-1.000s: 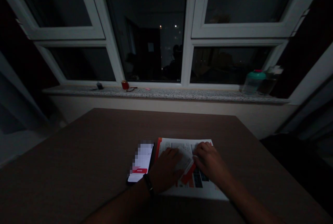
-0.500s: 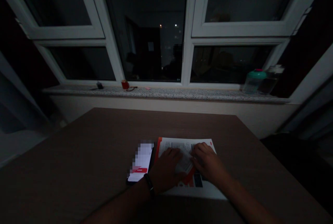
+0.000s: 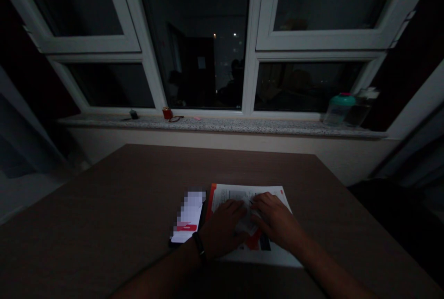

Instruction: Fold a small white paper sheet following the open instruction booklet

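Note:
A printed booklet or sheet (image 3: pixel 256 256) with a white page and orange parts lies flat on the table. On top of it, between my hands, is a thin pale translucent sheet (image 3: pixel 247 220), partly covered by fingers; its material cannot be made out. My left hand (image 3: pixel 224 225), a dark band on its wrist, rests palm down over the left part, fingers stretched out. My right hand (image 3: pixel 275 218) comes in from the right, its fingers bent at the translucent sheet's edge, the thumb below them. Left of the booklet lies a phone (image 3: pixel 189 215) with its screen lit.
The brown table (image 3: pixel 104 206) reaches toward a speckled stone windowsill (image 3: pixel 222 124). On the sill stand a small red jar (image 3: pixel 167 113), glasses (image 3: pixel 176 119), a small dark bottle (image 3: pixel 133 114) and a clear container with a teal lid (image 3: pixel 340 108). Dark windows rise behind.
My right hand has moved slightly left, closer to my left hand, and less of the translucent sheet shows between them. My left hand has barely shifted. The booklet and phone stay put.

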`<state>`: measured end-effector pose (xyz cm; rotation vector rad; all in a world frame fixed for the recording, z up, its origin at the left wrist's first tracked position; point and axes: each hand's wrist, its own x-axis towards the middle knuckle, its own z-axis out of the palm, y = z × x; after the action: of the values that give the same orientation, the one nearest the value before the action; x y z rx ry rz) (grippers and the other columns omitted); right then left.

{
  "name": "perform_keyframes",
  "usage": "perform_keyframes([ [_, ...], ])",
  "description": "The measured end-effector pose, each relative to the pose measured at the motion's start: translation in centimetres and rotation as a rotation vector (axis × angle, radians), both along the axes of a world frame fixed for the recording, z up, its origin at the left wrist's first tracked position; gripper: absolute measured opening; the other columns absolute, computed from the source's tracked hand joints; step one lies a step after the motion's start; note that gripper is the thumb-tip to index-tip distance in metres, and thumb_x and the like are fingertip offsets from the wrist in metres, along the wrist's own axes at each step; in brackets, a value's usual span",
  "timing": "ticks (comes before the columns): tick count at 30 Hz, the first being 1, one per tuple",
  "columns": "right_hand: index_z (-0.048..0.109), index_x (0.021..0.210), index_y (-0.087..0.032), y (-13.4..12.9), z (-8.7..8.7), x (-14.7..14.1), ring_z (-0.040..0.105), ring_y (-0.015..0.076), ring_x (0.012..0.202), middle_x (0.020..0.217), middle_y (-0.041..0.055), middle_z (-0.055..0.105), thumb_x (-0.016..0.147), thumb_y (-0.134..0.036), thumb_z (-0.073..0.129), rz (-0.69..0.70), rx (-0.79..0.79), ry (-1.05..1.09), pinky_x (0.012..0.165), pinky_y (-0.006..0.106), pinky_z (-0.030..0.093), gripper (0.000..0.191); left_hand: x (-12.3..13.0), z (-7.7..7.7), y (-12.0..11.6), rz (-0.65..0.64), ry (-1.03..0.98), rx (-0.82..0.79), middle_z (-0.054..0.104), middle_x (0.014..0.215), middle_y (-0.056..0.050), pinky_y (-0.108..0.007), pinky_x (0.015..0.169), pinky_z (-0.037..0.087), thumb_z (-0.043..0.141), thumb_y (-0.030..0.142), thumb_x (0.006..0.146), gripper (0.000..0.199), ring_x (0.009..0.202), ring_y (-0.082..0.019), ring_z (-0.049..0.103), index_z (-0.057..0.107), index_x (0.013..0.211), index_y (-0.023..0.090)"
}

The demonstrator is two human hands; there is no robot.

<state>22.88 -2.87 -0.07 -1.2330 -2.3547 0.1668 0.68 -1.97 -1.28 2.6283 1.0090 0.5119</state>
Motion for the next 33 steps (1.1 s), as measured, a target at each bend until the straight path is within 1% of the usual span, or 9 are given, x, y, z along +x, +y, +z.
perform_keyframes([
  [3, 0.063, 0.109, -0.021, 0.1, -0.2, 0.3, 0.054, 0.0250, 0.109, 0.115, 0.0091, 0.063, 0.096, -0.021, 0.051, 0.018, -0.013, 0.024, 0.094, 0.042, 0.046, 0.018, -0.1, -0.3, 0.1, -0.027, -0.020, -0.018, 0.046, 0.146, -0.011, -0.050, 0.112, 0.034, 0.070, 0.032, 0.085, 0.063, 0.136, -0.030, 0.039, 0.042, 0.141, 0.022],
  [9, 0.065, 0.111, -0.021, 0.3, -0.7, 0.7, 0.054, 0.0247, 0.116, 0.124, 0.0094, 0.063, 0.093, -0.022, 0.056, 0.046, -0.038, 0.040, 0.100, 0.042, 0.045, 0.020, -0.2, -0.3, 0.2, -0.030, -0.042, -0.085, 0.045, 0.146, -0.014, -0.049, 0.110, 0.037, 0.070, 0.031, 0.086, 0.066, 0.136, -0.031, 0.041, 0.038, 0.143, 0.020],
  [14, 0.066, 0.115, -0.023, 0.2, -0.7, 0.8, 0.054, 0.0234, 0.120, 0.127, 0.0086, 0.064, 0.094, -0.024, 0.057, 0.080, -0.044, 0.029, 0.104, 0.041, 0.044, 0.024, -0.3, -0.6, 0.2, -0.058, -0.064, -0.109, 0.044, 0.147, -0.012, -0.048, 0.111, 0.036, 0.068, 0.032, 0.088, 0.063, 0.136, -0.029, 0.041, 0.037, 0.142, 0.024],
  [18, 0.067, 0.115, -0.023, 0.3, -0.7, 0.9, 0.054, 0.0232, 0.120, 0.127, 0.0085, 0.064, 0.092, -0.024, 0.061, 0.111, -0.048, 0.008, 0.104, 0.041, 0.044, 0.025, -0.4, -0.7, 0.3, -0.056, -0.055, -0.083, 0.045, 0.147, -0.012, -0.047, 0.112, 0.035, 0.068, 0.034, 0.088, 0.057, 0.137, -0.029, 0.040, 0.042, 0.137, 0.022],
  [23, 0.068, 0.115, -0.025, 0.3, -0.5, 0.9, 0.054, 0.0231, 0.120, 0.126, 0.0068, 0.065, 0.090, -0.022, 0.063, 0.121, -0.064, -0.007, 0.104, 0.040, 0.044, 0.026, -0.4, -0.2, 0.1, -0.078, -0.051, -0.054, 0.050, 0.142, -0.010, -0.045, 0.112, 0.033, 0.068, 0.035, 0.088, 0.047, 0.133, -0.028, 0.043, 0.050, 0.129, 0.022],
  [28, 0.069, 0.114, -0.026, 0.3, -0.3, 0.9, 0.053, 0.0246, 0.121, 0.129, 0.0063, 0.064, 0.091, -0.024, 0.063, 0.136, -0.064, -0.023, 0.103, 0.043, 0.044, 0.024, -0.2, 0.3, 0.0, -0.068, -0.051, -0.060, 0.052, 0.139, -0.010, -0.045, 0.110, 0.035, 0.068, 0.033, 0.088, 0.047, 0.131, -0.028, 0.044, 0.050, 0.130, 0.023],
  [33, 0.069, 0.114, -0.026, 0.4, -0.4, 1.0, 0.053, 0.0249, 0.121, 0.130, 0.0063, 0.063, 0.091, -0.026, 0.063, 0.148, -0.077, -0.026, 0.103, 0.043, 0.044, 0.024, -0.1, 0.4, 0.1, -0.082, -0.059, -0.064, 0.052, 0.138, -0.009, -0.045, 0.108, 0.038, 0.068, 0.033, 0.089, 0.044, 0.130, -0.028, 0.046, 0.052, 0.128, 0.024],
])
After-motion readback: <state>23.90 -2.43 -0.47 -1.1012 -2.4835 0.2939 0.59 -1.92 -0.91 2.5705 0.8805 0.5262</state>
